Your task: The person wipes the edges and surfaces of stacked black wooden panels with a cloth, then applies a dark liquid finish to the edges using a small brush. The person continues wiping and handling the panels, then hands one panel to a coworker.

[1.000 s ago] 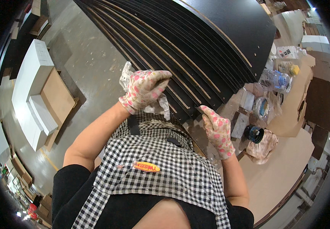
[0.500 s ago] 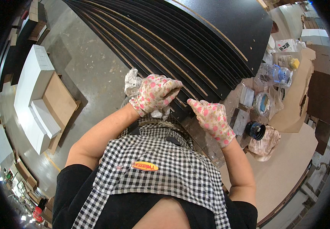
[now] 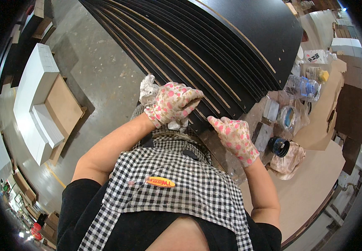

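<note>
Both my hands wear cream gloves with pink spots. My left hand (image 3: 172,102) is closed in a fist, and a crumpled white rag (image 3: 148,90) sticks out beside and below it. It is at the near edges of fanned, stacked black panels (image 3: 248,69), several with bare tan edges. To its right, a short gap away, my right hand (image 3: 236,140) has most fingers curled and a fingertip pointing toward the panels' near corner. Whatever that hand pinches, if anything, is hidden.
On the right stand a black ring-shaped container (image 3: 279,147), a stained cloth (image 3: 289,161), a clear plastic jug (image 3: 302,87), a bottle (image 3: 320,57) and torn cardboard (image 3: 329,108). White panels (image 3: 34,100) lie on a pallet at the left, across the concrete floor (image 3: 93,54).
The whole view has shifted slightly. My right hand has come a little nearer my body, away from the panel edges. My left hand keeps its grip on the rag.
</note>
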`<state>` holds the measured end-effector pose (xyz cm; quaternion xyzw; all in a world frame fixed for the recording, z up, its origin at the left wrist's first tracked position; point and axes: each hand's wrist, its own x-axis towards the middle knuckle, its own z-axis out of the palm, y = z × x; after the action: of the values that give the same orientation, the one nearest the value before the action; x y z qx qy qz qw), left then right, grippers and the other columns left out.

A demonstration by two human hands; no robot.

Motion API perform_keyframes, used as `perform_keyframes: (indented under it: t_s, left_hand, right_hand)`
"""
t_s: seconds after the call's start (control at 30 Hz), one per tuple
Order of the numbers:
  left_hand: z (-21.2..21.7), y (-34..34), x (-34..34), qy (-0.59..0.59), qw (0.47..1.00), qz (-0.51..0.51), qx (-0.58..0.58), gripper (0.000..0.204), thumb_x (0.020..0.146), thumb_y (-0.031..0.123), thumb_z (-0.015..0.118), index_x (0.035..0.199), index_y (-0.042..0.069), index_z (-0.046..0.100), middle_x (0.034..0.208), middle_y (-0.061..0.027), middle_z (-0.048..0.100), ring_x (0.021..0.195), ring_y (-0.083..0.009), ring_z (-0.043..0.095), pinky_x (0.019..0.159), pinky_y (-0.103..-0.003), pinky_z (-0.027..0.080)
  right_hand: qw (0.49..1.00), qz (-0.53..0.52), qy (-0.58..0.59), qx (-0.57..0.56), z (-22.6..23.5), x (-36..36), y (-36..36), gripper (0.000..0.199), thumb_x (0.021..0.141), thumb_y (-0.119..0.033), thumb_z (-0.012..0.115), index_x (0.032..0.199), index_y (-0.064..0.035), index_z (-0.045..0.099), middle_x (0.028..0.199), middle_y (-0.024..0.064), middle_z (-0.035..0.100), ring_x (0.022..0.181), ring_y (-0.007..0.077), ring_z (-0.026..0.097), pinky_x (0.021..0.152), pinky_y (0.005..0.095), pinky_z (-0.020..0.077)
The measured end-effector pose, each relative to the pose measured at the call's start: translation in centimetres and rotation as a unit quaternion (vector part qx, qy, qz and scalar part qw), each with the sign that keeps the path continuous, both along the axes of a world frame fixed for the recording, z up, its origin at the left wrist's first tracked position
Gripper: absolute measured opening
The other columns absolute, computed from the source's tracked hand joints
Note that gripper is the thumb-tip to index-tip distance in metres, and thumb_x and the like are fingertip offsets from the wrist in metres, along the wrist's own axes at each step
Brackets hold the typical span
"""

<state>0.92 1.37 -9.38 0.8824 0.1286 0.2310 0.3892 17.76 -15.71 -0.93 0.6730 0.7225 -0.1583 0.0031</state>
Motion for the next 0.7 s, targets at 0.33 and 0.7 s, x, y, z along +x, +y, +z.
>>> perform_keyframes:
  t_s: [0.33, 0.7]
  left_hand:
    - [-0.7, 0.1, 0.0, -0.017, 1.000, 0.006, 0.016, 0.021, 0.084, 0.019, 0.070, 0.105, 0.013, 0.070, 0.080, -0.0063, 0.069, 0.075, -0.0264, 0.067, 0.067, -0.038, 0.053]
    - [1.8, 0.7, 0.8, -0.157, 0.971, 0.090, -0.155, 0.026, 0.087, 0.005, 0.070, 0.113, 0.005, 0.068, 0.088, -0.0078, 0.069, 0.076, -0.0186, 0.066, 0.069, -0.031, 0.054]
  right_hand:
    - [1.000, -0.007, 0.012, 0.028, -0.6, 0.2, 0.0, 0.041, 0.076, -0.004, 0.063, 0.116, -0.0118, 0.066, 0.072, 0.0059, 0.059, 0.060, 0.0240, 0.062, 0.050, 0.0357, 0.0487]
    - [0.821, -0.383, 0.387, 0.172, -1.2, -0.9, -2.8, 0.024, 0.097, -0.006, 0.060, 0.121, -0.0006, 0.063, 0.074, 0.0014, 0.061, 0.066, 0.0068, 0.057, 0.060, 0.0221, 0.0472]
